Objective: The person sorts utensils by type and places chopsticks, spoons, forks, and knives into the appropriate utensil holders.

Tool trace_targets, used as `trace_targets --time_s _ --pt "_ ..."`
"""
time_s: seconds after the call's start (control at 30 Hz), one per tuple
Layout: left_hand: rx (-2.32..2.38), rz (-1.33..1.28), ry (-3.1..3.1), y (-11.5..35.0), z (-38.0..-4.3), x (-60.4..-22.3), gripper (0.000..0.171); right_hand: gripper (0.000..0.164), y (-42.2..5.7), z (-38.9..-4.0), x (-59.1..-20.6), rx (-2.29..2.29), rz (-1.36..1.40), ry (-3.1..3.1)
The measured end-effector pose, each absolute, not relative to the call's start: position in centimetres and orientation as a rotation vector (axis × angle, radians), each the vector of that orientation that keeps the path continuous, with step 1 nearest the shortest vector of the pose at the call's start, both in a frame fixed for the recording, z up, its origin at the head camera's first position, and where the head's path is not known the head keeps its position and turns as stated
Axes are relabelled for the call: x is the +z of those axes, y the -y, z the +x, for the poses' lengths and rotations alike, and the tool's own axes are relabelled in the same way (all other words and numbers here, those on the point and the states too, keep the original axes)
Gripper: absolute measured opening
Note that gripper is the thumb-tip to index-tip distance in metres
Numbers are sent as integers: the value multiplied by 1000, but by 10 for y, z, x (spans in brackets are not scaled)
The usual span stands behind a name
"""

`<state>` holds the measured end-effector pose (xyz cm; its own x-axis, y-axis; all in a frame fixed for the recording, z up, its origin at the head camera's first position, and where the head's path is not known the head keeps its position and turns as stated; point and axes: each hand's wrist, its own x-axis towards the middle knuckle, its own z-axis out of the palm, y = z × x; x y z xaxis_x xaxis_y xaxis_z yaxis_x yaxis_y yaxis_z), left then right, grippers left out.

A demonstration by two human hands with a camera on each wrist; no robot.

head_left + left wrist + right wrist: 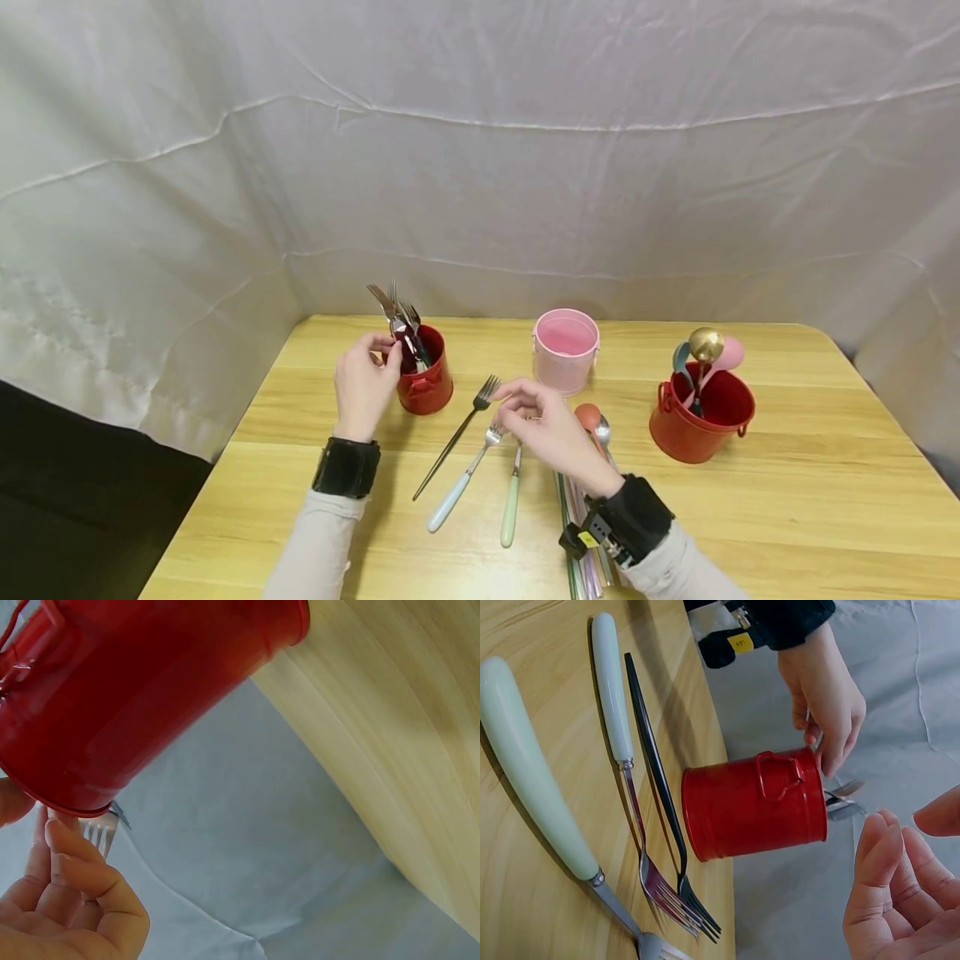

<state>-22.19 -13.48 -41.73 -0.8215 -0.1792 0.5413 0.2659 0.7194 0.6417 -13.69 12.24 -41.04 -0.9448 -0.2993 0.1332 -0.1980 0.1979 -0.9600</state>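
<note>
red metal-looking bucket (426,393) at the left in the head view, with several forks (393,307) standing in it, tines up. the left hand (365,383) is at its rim, thumb and fingertips close together beside the forks; whether they pinch one, i cannot tell. the right hand (551,425) hovers over the wooden table (810,500), fingers bent and gripping nothing. near it lie a black fork (455,437), a fork with a pale blue handle (467,477) and a fork with a pale green handle (509,508), the last partly hidden by the hand. a pink bucket (566,379) stands just behind the right hand; an orange utensil (588,416) and a metal spoon (603,431) lie beside it. farther right, a second red bucket (686,437) holds a gold spoon (707,344), a pink utensil and a teal one.

in the left wrist view, the left hand's fingers are curled at the rim, the thumb a little apart, and fork tines show behind them.

in the right wrist view, the right hand's thumb is held apart from its bent fingers by a narrow gap with nothing in it; the three loose forks lie on the table side by side.
</note>
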Motion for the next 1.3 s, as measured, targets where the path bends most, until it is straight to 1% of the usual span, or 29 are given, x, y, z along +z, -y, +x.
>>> trace_targets --time_s 0.2,0.53,0.67,0.9,1.13,1.3 --pt "-920 -174 2312 130 -210 -414 8 18 -135 -135 -408 -1896 -474 -2463" --pt "-776 -435 2584 102 -167 -411 6 12 -164 -121 -416 -1998 -398 -2595" --pt "-706 -495 2681 91 -157 -411 6 12 -173 -121 -419 -1983 -390 -2658" --pt "-678 -461 2807 79 -159 -421 10 13 -181 -121 -419 -1907 -391 -2740" --pt "-686 -424 2939 78 -163 -433 16 13 -182 -118 -421 -1794 -406 -2799" --pt "-670 -426 2988 78 -167 -445 21 13 -179 -117 -421 -1811 -413 -2772"
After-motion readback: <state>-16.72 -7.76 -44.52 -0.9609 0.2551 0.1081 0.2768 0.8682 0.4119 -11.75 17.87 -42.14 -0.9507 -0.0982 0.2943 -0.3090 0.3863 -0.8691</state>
